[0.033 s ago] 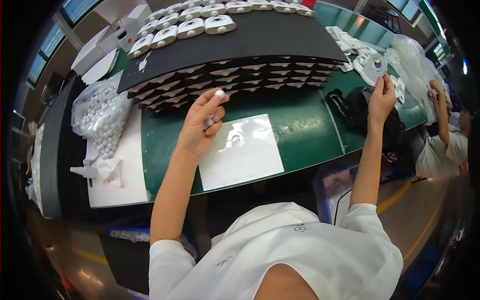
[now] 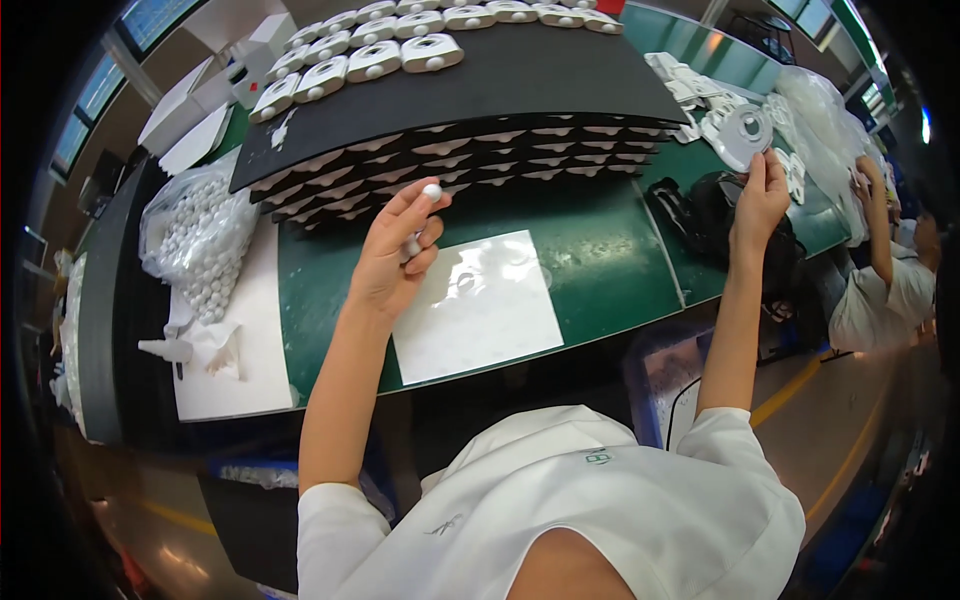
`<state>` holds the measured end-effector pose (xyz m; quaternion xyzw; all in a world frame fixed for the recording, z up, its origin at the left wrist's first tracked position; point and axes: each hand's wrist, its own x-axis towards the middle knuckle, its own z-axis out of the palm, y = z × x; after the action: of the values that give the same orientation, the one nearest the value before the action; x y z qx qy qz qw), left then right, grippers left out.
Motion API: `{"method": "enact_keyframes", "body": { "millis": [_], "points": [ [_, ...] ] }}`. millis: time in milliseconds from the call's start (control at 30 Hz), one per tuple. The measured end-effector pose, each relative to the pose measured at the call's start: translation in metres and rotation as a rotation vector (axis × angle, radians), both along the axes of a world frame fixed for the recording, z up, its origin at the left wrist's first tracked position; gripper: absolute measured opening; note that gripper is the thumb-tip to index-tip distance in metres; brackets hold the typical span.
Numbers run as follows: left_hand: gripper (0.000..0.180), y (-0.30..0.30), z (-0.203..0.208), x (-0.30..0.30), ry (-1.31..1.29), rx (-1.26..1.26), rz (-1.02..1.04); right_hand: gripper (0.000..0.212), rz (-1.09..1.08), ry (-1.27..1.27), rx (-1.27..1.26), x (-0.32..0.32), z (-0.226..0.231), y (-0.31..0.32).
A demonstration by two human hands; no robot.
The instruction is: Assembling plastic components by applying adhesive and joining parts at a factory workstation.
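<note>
Between the thumb and forefinger of my left hand (image 2: 388, 265) is a small white ball (image 2: 432, 192). At least one more white ball (image 2: 411, 246) is tucked under its curled fingers. This hand hovers over the table, by the front edge of a stack of black boards (image 2: 470, 85). Off to the right, my right hand (image 2: 760, 205) pinches the near edge of a flat white plastic part (image 2: 742, 137) with a round ring in it. More white plastic parts (image 2: 690, 85) lie in a pile beside and behind it.
Rows of white parts with balls (image 2: 432, 53) sit on the top board. A clear bag of white balls (image 2: 200, 235) and a small white bottle (image 2: 165, 350) are at left. A white sheet (image 2: 480, 320) lies on the green table (image 2: 610, 265). Another person (image 2: 885, 290) works at far right.
The whole view has shifted slightly. Both hands keep the same grips, with the ball and the white plastic part still in them.
</note>
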<state>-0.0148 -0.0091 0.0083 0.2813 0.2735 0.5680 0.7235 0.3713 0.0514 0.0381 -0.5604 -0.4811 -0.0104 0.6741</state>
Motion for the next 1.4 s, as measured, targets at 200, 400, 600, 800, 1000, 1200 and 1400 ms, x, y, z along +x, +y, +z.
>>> {"method": "enact_keyframes", "body": {
  "millis": [200,400,600,800,1000,1200,1400],
  "points": [
    [0.023,0.001,0.000,0.000,-0.009,-0.016,0.026,0.023,0.738,0.330,-0.262,-0.035,0.023,-0.022],
    [0.020,0.003,0.000,0.001,0.008,-0.026,0.041,0.025,0.844,-0.126,-0.488,-0.033,0.041,0.014],
    [0.020,0.004,-0.001,-0.001,0.002,-0.026,0.024,0.030,0.710,-0.116,-0.569,-0.023,0.051,0.025],
    [0.019,0.005,-0.003,-0.002,-0.005,-0.011,0.007,0.034,0.617,-0.074,-0.625,-0.030,0.059,0.020],
    [0.020,0.003,-0.003,-0.004,-0.022,0.002,-0.001,0.033,0.802,0.267,-0.544,-0.020,0.050,0.030],
    [0.024,-0.001,0.001,-0.003,-0.028,-0.009,0.000,0.025,0.987,0.309,-0.523,-0.076,0.025,-0.021],
    [0.028,0.000,0.003,-0.004,0.025,0.002,0.010,0.015,1.247,0.307,-0.565,-0.156,-0.020,-0.058]
  ]
}}
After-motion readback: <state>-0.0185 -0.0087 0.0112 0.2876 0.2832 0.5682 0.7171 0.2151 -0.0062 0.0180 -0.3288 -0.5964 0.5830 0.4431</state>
